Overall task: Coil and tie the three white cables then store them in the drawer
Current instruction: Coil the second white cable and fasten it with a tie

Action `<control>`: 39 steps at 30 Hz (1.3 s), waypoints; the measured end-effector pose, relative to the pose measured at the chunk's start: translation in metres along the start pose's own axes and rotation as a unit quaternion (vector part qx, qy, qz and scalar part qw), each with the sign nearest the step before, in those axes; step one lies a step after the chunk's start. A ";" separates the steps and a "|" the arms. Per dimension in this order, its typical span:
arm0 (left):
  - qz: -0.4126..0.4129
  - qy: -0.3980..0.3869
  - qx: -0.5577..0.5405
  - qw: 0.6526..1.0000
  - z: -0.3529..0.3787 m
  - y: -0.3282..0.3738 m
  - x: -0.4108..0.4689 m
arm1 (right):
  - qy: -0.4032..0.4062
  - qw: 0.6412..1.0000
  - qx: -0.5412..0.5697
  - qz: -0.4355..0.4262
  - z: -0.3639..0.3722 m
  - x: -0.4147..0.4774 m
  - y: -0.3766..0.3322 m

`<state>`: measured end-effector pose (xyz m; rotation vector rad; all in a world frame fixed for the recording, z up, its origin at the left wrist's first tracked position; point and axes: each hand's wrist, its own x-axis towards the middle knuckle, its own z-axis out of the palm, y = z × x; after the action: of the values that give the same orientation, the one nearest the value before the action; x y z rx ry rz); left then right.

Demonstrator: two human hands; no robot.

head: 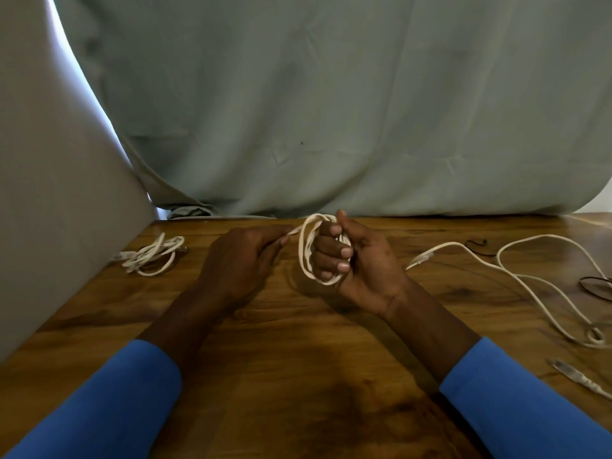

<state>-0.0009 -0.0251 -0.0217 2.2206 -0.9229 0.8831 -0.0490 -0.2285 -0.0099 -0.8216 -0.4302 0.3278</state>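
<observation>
**Coiling stage.** The right hand [361, 260] has its fingers [331, 250] curled through a coil [303, 250] of smooth, round white cable and clamped on its loops. The left hand [238, 260], just left of the coil, pinches the free tail [295, 230]. The likely risk is that the springy loops slip off the fingertips and unwind if the tail is tugged or the grip eases before tying. Well left of the coil, a bundled cable [149, 256] lies on the grained wooden table [298, 342]. To the right of the coil, a third cable [422, 257] sprawls loose near thin black ties [476, 242]. No drawer is in sight.

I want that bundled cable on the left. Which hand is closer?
Left. The left hand lies right of the bundled cable; the right hand is farther right, gripping a coil.
</observation>
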 end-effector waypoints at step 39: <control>0.025 0.114 -0.160 0.980 0.008 0.039 0.006 | 0.048 0.987 -0.145 0.040 -0.002 -0.004 0.008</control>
<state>-0.0246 -0.0560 -0.0129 1.7892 -0.9407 0.9189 -0.0523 -0.2261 -0.0181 -1.1366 -0.3594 0.3015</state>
